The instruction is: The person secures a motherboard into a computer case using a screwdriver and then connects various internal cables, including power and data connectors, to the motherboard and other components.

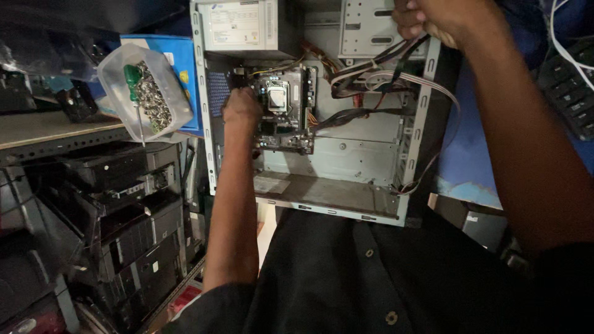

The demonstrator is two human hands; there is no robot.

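An open grey computer case [346,204] lies in front of me with a small motherboard [286,111] fixed inside. My left hand [241,108] reaches into the case and rests closed on the motherboard's left edge; what it holds is hidden. My right hand [436,20] is up at the case's top right, closed around a bundle of flat grey and black cables [383,77] and holding them away from the board. A power supply [238,25] sits in the upper left corner of the case.
A clear plastic tub [145,93] full of screws, with a green-handled screwdriver [135,86] in it, stands on a shelf at the left. Stacked black computer units [124,229] fill the shelves below. A keyboard [572,86] is at the far right.
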